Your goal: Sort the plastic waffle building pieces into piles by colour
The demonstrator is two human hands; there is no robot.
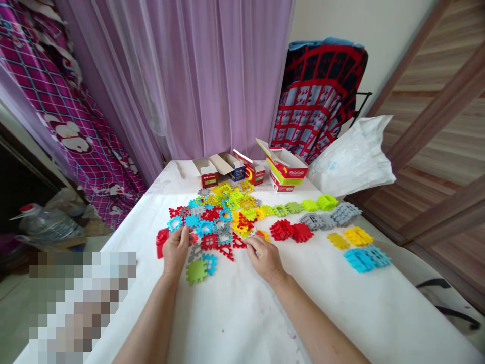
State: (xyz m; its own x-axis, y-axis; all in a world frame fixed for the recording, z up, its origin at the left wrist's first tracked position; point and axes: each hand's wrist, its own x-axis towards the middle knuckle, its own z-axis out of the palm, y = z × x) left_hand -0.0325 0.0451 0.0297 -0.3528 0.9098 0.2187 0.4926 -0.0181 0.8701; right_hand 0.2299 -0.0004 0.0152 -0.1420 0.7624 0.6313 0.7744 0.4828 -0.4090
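Note:
A heap of flat, notched plastic interlocking blocks point(206, 227) in red, blue, yellow, green and grey lies on the table. My left hand point(176, 252) is at its left edge, thumb and fingers pinched together. Whatever is between those fingertips is too small to make out; a reddish block point(194, 238) shows just beside them. Across the heap, my right hand point(265, 257) has its fingers curled, with the fingertips on the edge of a red triangular block point(238, 241). Nearest me lie a green square block point(196, 272) and a blue block point(210, 263).
Stacks sorted by colour stand to the right: red point(291, 230), grey point(346, 214), green point(327, 202), yellow point(358, 236) and blue point(367, 258). Several opened boxes point(287, 167) line the back beside a white plastic bag point(352, 159). A red object point(161, 241) sits left of my left hand.

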